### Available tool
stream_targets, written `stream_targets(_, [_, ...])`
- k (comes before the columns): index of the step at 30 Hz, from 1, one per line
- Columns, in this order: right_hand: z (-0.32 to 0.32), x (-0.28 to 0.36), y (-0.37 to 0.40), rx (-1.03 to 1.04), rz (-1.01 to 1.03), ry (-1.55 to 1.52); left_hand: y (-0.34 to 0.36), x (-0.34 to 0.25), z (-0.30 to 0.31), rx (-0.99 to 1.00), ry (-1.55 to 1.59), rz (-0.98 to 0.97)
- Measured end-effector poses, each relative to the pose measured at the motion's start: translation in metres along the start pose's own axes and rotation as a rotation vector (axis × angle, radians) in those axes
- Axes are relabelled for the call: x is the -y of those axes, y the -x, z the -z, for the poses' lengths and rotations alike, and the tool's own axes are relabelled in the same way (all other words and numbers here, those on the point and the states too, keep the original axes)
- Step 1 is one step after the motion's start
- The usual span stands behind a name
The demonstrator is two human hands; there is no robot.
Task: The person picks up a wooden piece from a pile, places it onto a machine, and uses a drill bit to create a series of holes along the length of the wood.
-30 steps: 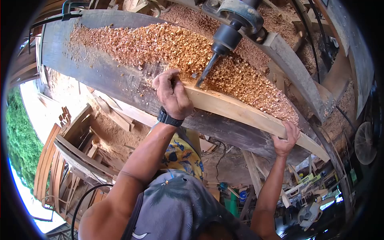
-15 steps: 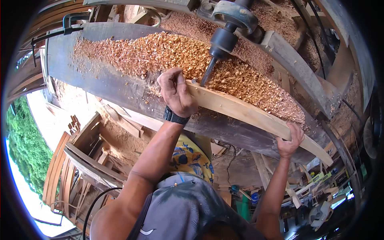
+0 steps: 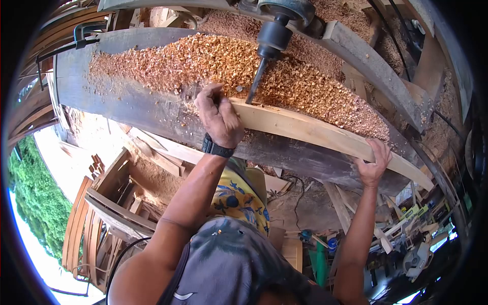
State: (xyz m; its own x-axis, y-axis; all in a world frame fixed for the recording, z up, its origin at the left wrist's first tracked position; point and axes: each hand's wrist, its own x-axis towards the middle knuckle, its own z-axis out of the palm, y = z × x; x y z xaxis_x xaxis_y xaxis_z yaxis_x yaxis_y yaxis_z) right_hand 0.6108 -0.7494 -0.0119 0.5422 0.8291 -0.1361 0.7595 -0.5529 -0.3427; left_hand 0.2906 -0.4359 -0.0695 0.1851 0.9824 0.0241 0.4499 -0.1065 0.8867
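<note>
A long, pale, curved wooden board [image 3: 310, 129] lies across a dark worktop [image 3: 168, 114]. My left hand [image 3: 219, 116], with a dark watch at the wrist, is closed around the board's left end. Near the other end, my right hand [image 3: 374, 161] grips the board, thumb on the near side and fingers over the far edge. A drill bit [image 3: 257, 81] in a dark chuck [image 3: 274, 37] points down at the far edge, just right of my left hand. Whether its tip is in the wood cannot be made out.
Orange-brown shavings [image 3: 203, 58] are heaped behind the board. A thick grey beam [image 3: 373, 68] slants at the upper right. A clamp [image 3: 84, 38] sits at the worktop's upper left corner. Curved wood pieces [image 3: 76, 223] stand at lower left, and a circular saw [image 3: 418, 261] lies at lower right.
The board and my hands have shifted slightly to the right relative to the drill bit. The board's right end now sits higher in view. The whole view has also moved a little.
</note>
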Motion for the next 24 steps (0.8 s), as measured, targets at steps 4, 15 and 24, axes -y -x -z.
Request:
stream_targets(4, [0.006,-0.005,-0.011,0.028,0.044,-0.003,0.013,0.000,0.005,-0.001,-0.110,-0.086])
stream_targets(15, [0.006,-0.012,-0.009,0.026,0.051,-0.029,0.015,-0.004,-0.001,-0.002,-0.081,-0.043])
stream_targets(24, [0.005,-0.014,-0.005,0.029,0.052,-0.018,0.011,-0.005,-0.001,0.001,-0.091,-0.080])
